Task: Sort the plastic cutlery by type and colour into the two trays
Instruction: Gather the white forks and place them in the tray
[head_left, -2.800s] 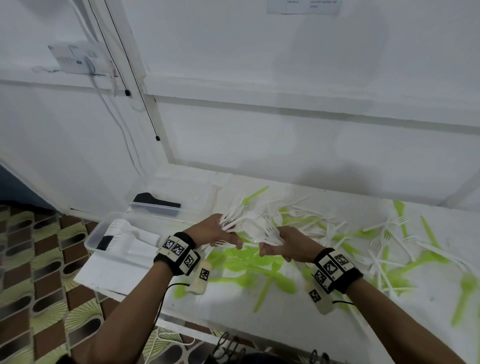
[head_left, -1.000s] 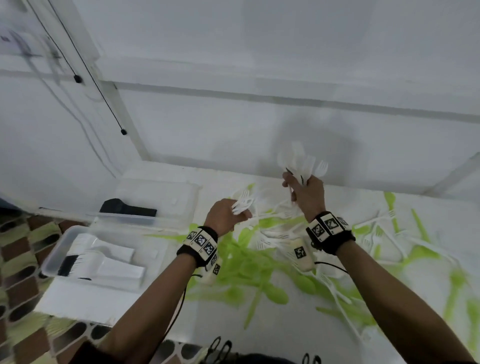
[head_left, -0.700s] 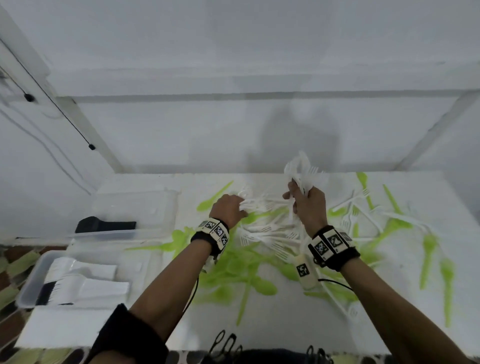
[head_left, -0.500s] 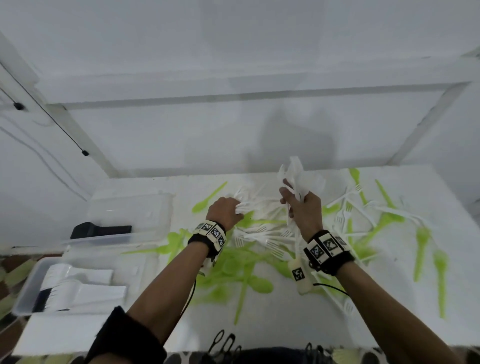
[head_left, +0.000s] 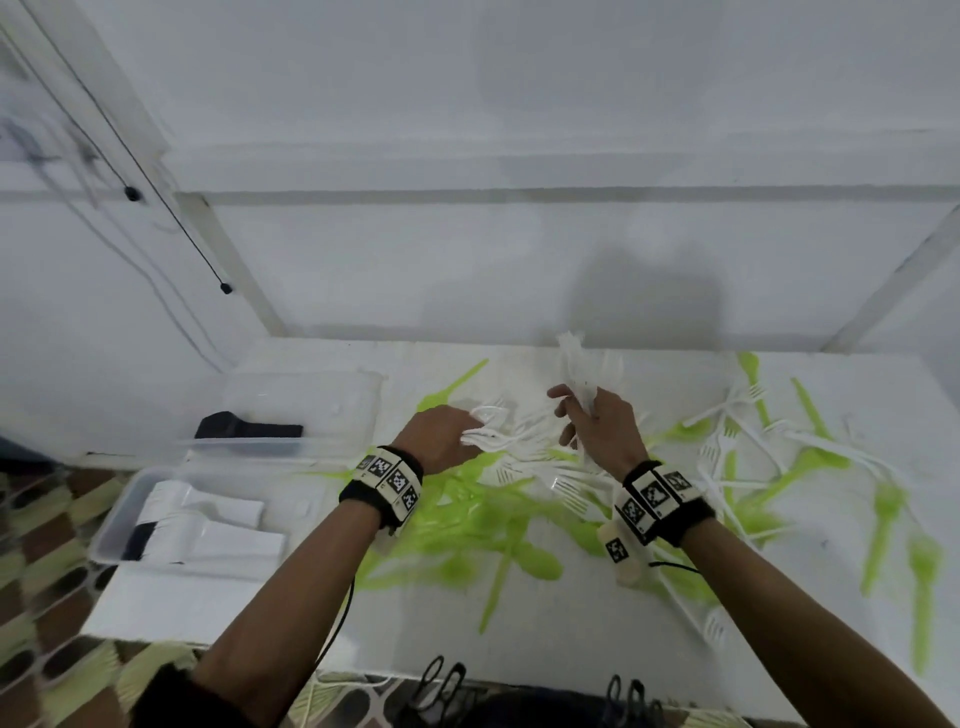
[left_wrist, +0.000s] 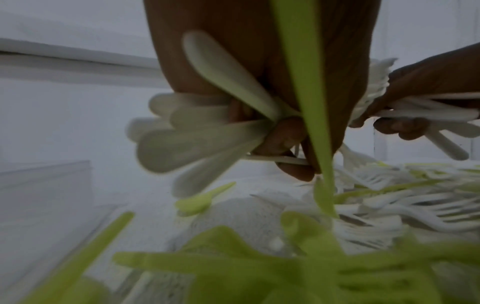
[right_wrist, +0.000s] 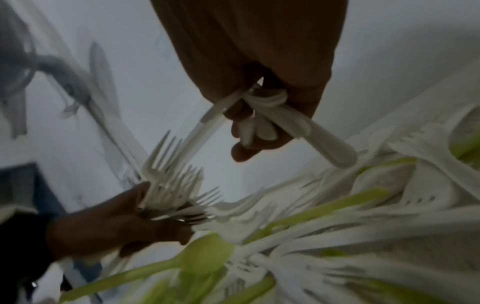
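Forks (head_left: 491, 434) bunched in left hand (head_left: 439, 439)

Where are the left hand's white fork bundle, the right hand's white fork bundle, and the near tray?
left hand's white fork bundle (right_wrist: 176, 183): right wrist view, on the fanned tines.
right hand's white fork bundle (head_left: 579, 364): head view, on the raised ends above the fist.
near tray (head_left: 111, 525): head view, on its left wall.

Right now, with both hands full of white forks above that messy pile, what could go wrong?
1. The left hand grips a fanned bunch of white forks; a few could slip back into the pile.
2. A green piece hangs across that hand and might ride along into the near tray, which holds white cutlery.
3. The right hand holds its own white forks loosely splayed; tines could snag.
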